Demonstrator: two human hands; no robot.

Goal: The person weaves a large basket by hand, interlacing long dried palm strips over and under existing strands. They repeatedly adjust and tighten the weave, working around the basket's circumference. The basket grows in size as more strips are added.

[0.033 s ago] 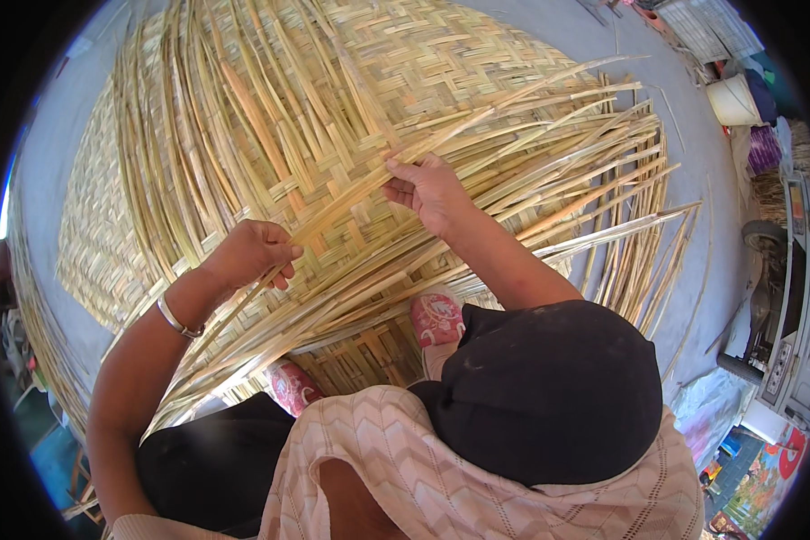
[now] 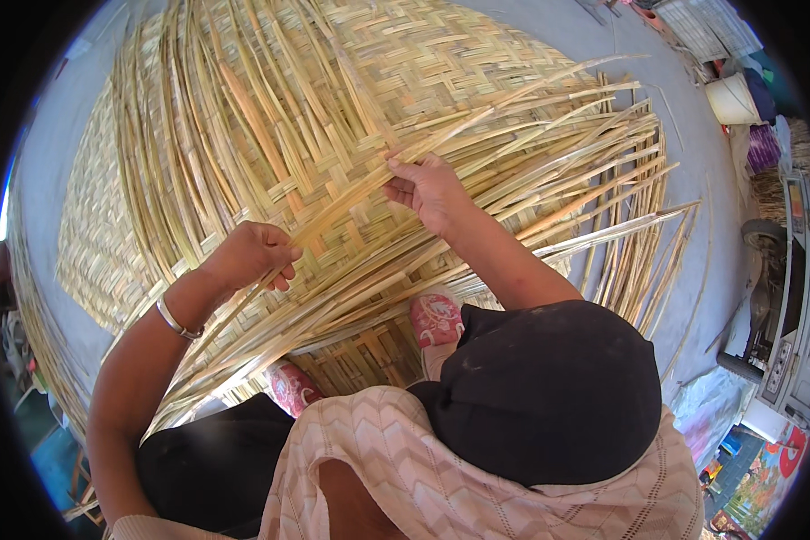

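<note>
Seated over a half-woven mat (image 2: 463,54), I hold one pale strip (image 2: 340,205) taut between both hands, stretched at 10 to 11 o'clock from the middle of my view and slanting from 8 toward 2. My left hand (image 2: 259,255), at 9 o'clock, closes its curled fingers on the strip's lower stretch; my right hand (image 2: 427,191), at 12, pinches it higher up between thumb and fingers. A silver bangle (image 2: 176,318) rings my left wrist. Loose reeds (image 2: 594,144) fan out toward 2 o'clock, while upright stalks (image 2: 193,135) stand out toward 10. My patterned red shoes (image 2: 436,317) show near 5 and 7 o'clock, my black-clad knee (image 2: 549,391) at 4. A white bucket (image 2: 732,99) sits at 2, near the rim.
</note>
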